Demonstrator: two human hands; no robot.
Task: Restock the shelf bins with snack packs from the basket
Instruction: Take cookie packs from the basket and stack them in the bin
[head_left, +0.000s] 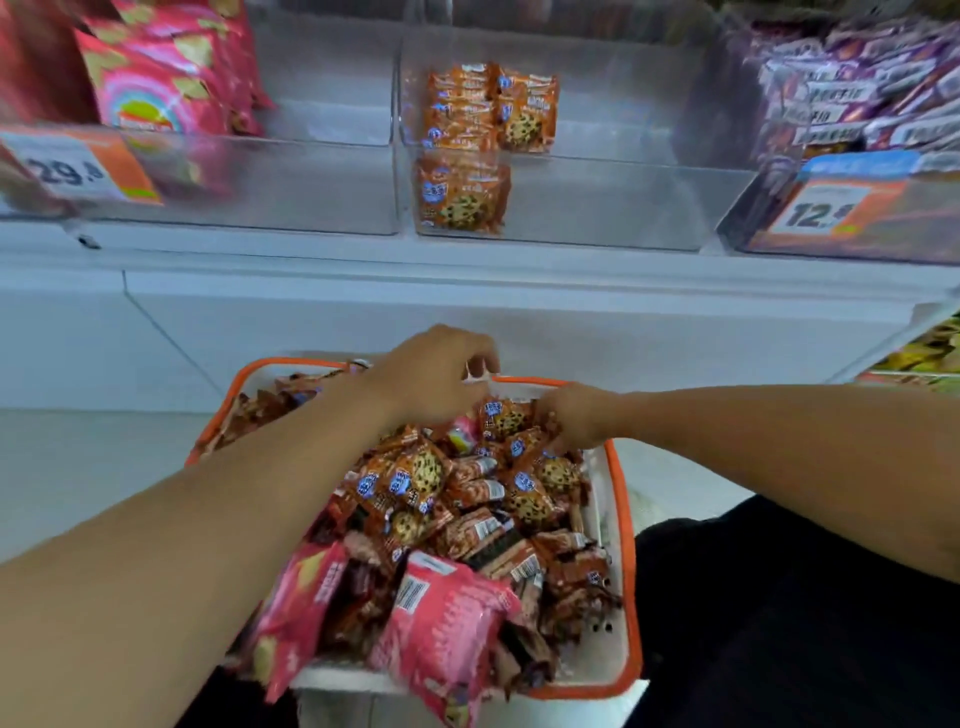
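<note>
- Maybe the loose cookie packs (470, 491) slide off the full basket (623, 519).
- Left hand (431, 382) curls above them; its grip is unclear.
- Right hand (571, 421) pinches one pack.

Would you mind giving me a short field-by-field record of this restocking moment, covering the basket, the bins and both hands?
basket: white with orange rim, heaped with orange cookie packs and pink packs
middle bin: clear, partly filled, cookie packs stacked at its left side
left bin: pink bags
right bin: purple packs
left hand: reaching into the basket's far end, fingers curled
right hand: down among the cookie packs; grip unclear
price tags: orange, on left and right bins
</note>
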